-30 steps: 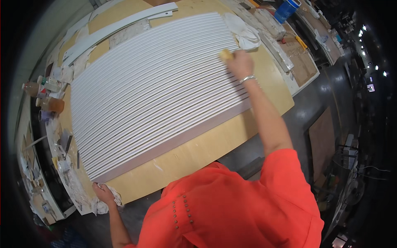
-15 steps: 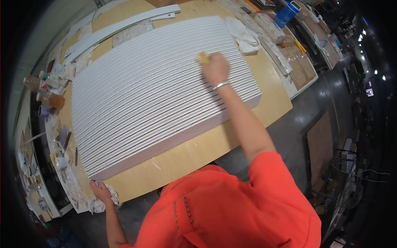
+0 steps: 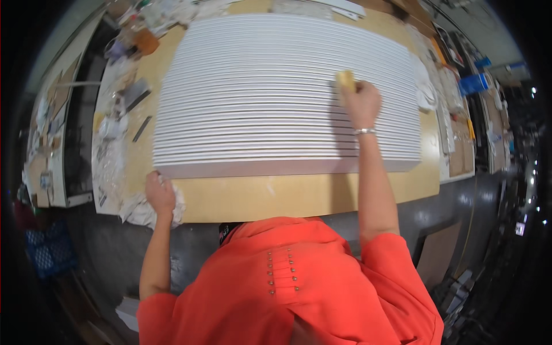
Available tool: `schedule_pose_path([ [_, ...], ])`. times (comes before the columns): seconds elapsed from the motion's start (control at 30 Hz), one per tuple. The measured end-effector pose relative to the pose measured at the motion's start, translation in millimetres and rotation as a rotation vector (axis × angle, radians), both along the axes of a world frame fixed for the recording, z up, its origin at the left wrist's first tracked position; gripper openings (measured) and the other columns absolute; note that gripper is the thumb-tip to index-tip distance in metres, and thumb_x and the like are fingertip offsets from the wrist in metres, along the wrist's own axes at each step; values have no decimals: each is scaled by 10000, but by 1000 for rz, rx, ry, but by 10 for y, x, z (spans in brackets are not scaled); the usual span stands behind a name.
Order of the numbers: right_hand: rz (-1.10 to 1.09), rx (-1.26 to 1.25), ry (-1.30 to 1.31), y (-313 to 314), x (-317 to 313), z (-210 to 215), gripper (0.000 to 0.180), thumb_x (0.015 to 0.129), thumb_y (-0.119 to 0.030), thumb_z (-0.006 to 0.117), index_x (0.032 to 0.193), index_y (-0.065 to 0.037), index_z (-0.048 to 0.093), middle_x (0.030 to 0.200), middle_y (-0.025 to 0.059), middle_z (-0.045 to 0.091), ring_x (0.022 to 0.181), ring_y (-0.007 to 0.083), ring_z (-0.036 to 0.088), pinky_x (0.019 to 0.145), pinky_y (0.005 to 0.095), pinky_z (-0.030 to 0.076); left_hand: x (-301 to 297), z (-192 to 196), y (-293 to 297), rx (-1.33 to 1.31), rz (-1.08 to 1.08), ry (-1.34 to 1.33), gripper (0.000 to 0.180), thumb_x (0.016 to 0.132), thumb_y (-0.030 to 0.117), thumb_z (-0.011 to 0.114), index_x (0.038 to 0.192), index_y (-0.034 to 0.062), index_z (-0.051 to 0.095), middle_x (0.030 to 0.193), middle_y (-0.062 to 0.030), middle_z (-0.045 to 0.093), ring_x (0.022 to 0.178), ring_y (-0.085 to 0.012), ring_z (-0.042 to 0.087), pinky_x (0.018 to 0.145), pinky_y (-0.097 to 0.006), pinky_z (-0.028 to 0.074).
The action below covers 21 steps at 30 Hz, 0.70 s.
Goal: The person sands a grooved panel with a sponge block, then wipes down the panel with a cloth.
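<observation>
A thick white panel (image 3: pixel 276 103) with many parallel ridges lies flat on a wooden tabletop (image 3: pixel 259 198). Over its right half, my right hand (image 3: pixel 363 106) pinches a small yellow block that looks like a sponge (image 3: pixel 345 80). From this view I cannot tell whether the block touches the ridges. At the panel's near left corner, my left hand (image 3: pixel 160 192) has its fingers curled against the edge; the fingertips are partly hidden. A crumpled white cloth (image 3: pixel 138 211) lies beside and under that hand.
Jars with amber contents (image 3: pixel 144 40) and a grey scraper-like blade (image 3: pixel 137 92) sit along the left side. A thin dark strip (image 3: pixel 142 129) lies by the panel. Right of it are a white cloth (image 3: pixel 424 86) and, farther off, a blue container (image 3: pixel 473 84).
My view has turned, so the panel now appears more level. My right hand still holds the yellow block over the ridges, shifted toward the near side. My left hand stays at the corner.
</observation>
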State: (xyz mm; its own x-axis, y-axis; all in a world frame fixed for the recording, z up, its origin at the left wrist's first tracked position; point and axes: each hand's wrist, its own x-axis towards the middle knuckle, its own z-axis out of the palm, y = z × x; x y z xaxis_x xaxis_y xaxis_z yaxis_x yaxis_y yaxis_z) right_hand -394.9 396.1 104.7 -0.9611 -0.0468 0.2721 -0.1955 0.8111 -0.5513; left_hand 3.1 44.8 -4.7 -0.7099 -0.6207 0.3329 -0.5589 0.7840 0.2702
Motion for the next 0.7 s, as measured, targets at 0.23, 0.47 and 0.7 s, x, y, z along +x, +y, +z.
schedule_pose_path([
  [0.23, 49, 117, 30, -1212, 572, -188, 364, 672, -357, 720, 757, -2, 709, 647, 162, 655, 595, 326, 635, 576, 400, 506, 21, 94, 9, 57, -14, 23, 249, 810, 168, 581, 1005, 17, 554, 924, -179, 547, 868, -394, 545, 749, -490, 427],
  [0.47, 343, -76, 90, -3476, 1679, -297, 362, 707, -355, 740, 669, -4, 657, 722, 195, 637, 673, 361, 617, 625, 437, 499, 13, 268, -17, 177, -113, 50, 214, 799, 158, 609, 967, 38, 551, 911, -154, 526, 867, -368, 529, 737, -473, 399],
  [0.7, 340, -31, 49, -3648, 1681, -22, 277, 728, -294, 718, 720, -19, 681, 767, 181, 649, 713, 353, 635, 649, 432, 511, 108, 267, -164, 293, -211, 96, 274, 772, 182, 652, 985, 51, 541, 914, -140, 527, 893, -354, 526, 746, -459, 389],
])
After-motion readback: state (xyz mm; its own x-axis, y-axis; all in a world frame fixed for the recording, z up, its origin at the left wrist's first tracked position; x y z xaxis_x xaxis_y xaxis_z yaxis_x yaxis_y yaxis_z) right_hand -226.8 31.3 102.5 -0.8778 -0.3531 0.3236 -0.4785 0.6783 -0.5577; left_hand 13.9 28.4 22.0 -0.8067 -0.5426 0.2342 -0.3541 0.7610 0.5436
